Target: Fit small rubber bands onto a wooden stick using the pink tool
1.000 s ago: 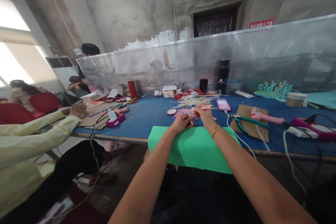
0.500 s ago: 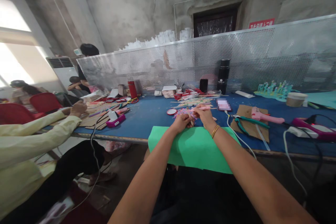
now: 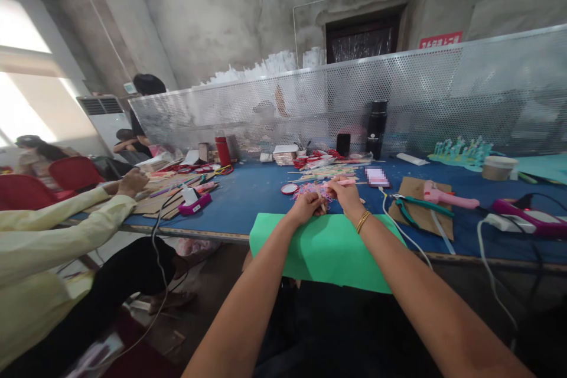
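My left hand point(image 3: 306, 208) is closed at the table's front edge, its fingers pinched on a small pale stick. Close beside it, my right hand point(image 3: 346, 196) grips a pink pen-like tool point(image 3: 348, 182), whose tip points toward the left hand. Both hands are nearly together over a loose heap of small pink and purple bits point(image 3: 302, 194), partly covered by the fingers. Below the wrists, a green sheet point(image 3: 319, 251) hangs over the table edge and my lap. A round red-rimmed lid point(image 3: 289, 189) lies left of the heap.
Pliers with teal handles point(image 3: 410, 212) and a pink glue gun point(image 3: 452, 195) lie on cardboard at right, near a purple power strip point(image 3: 531, 217). Thin sticks point(image 3: 325, 173) lie behind my hands. A black flask point(image 3: 377, 130) stands by the mesh divider. A co-worker's hands point(image 3: 133, 182) are at left.
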`<state>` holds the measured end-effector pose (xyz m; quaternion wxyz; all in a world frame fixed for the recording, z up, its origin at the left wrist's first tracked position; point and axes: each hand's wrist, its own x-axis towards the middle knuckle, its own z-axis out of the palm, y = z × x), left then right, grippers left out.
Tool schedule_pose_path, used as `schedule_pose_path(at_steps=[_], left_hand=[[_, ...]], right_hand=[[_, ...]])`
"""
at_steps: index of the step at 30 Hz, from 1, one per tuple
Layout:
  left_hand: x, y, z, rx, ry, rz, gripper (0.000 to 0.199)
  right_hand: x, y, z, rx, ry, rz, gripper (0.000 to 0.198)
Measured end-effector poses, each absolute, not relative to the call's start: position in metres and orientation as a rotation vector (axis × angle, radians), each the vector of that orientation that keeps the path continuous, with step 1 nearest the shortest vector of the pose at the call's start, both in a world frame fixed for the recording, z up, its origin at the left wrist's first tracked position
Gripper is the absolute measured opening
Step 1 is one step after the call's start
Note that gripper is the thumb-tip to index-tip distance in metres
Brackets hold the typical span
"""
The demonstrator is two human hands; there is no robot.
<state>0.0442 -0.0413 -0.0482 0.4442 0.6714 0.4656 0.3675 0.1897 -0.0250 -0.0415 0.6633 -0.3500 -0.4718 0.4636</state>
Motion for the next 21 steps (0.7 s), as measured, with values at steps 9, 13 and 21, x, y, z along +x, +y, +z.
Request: schedule_pose_path(at_steps=[9, 13, 21], left_hand=[[0.0445, -0.0403, -0.0492, 1.653, 1.137, 0.916, 0.03], [0.0446, -0.0412, -0.0482, 1.646, 1.138, 0.916, 0.028], [0.0445, -0.0406, -0.049, 1.663, 1.144, 0.918, 0.03]], right_hand=[[0.1901, -0.0231, -0.0437, -0.784, -1.103, 1.041, 0.026], [0.1904, -0.0244, -0.042, -0.775, -1.072, 1.032, 0.028], [0.1899, -0.0238, -0.0423, -0.765, -1.052, 1.035, 0.028]])
